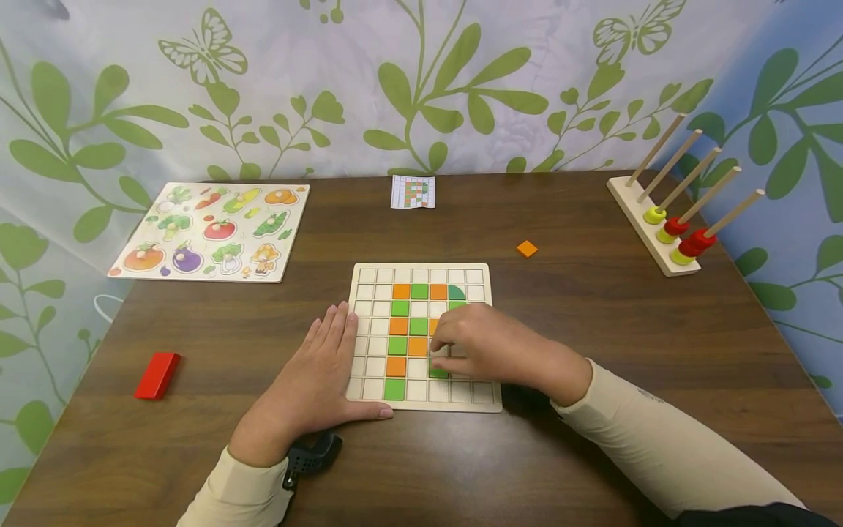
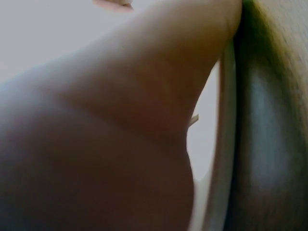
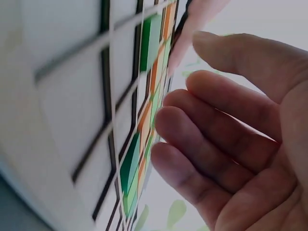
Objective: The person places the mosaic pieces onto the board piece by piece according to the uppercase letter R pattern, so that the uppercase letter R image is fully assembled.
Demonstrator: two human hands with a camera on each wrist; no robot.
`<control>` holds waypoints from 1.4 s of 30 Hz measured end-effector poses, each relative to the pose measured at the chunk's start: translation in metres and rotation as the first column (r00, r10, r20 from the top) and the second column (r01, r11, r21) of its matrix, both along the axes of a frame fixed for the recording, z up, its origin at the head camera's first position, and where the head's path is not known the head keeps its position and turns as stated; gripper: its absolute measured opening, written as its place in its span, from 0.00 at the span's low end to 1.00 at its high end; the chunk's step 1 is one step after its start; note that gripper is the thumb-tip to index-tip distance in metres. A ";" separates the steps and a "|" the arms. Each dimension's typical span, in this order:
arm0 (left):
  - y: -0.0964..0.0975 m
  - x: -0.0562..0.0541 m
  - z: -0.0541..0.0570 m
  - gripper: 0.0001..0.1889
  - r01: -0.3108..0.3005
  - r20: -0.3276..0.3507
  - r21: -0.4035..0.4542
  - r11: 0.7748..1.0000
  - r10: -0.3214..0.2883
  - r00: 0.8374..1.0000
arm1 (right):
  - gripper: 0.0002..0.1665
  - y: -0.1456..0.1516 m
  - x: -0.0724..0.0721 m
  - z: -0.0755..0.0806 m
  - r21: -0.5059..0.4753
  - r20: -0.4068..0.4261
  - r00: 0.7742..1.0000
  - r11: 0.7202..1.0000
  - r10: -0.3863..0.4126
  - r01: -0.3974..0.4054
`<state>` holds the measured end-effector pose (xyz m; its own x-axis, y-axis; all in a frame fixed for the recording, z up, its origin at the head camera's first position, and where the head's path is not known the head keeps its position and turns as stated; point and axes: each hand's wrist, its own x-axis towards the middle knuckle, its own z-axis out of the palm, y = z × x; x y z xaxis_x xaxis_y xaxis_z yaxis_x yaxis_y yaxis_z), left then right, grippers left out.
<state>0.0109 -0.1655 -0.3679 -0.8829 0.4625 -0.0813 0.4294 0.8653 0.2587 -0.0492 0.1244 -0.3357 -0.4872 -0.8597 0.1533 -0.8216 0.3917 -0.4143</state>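
Note:
A square wooden grid board [image 1: 367,329] lies on the table with green and orange square tiles set in its cells. One dark green quarter-round piece [image 1: 456,293] sits near its upper right. My left hand [image 1: 312,377] rests with straight fingers against the board's left edge, its thumb along the front edge. Over the board's right half hovers my right hand [image 1: 494,342], hiding several cells. In the right wrist view its fingers are loosely bent, the thumb stands apart, and nothing is between them. A green tile [image 1: 437,369] shows just below its fingertips.
An orange tile [image 1: 527,249] lies loose beyond the board. A small printed pattern card [image 1: 413,192] is at the back. A vegetable puzzle board [image 1: 211,230] lies back left, a red block [image 1: 156,375] at left, and a peg stand with rings [image 1: 652,227] back right.

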 end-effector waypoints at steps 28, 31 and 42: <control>0.000 -0.001 0.000 0.76 -0.001 0.011 0.019 1.000 0.001 1.000 | 0.10 0.074 -0.107 -0.019 -0.084 0.139 0.796 0.793 -0.590 0.603; 0.000 0.000 0.000 0.76 -0.001 0.014 0.016 1.000 0.000 1.000 | 0.11 0.080 -0.111 -0.020 -0.083 0.153 0.778 0.776 -0.610 0.625; 0.000 -0.001 0.001 0.76 0.001 0.017 0.017 1.000 -0.001 1.000 | 0.14 0.102 -0.121 -0.020 -0.065 0.142 0.731 0.730 -0.668 0.680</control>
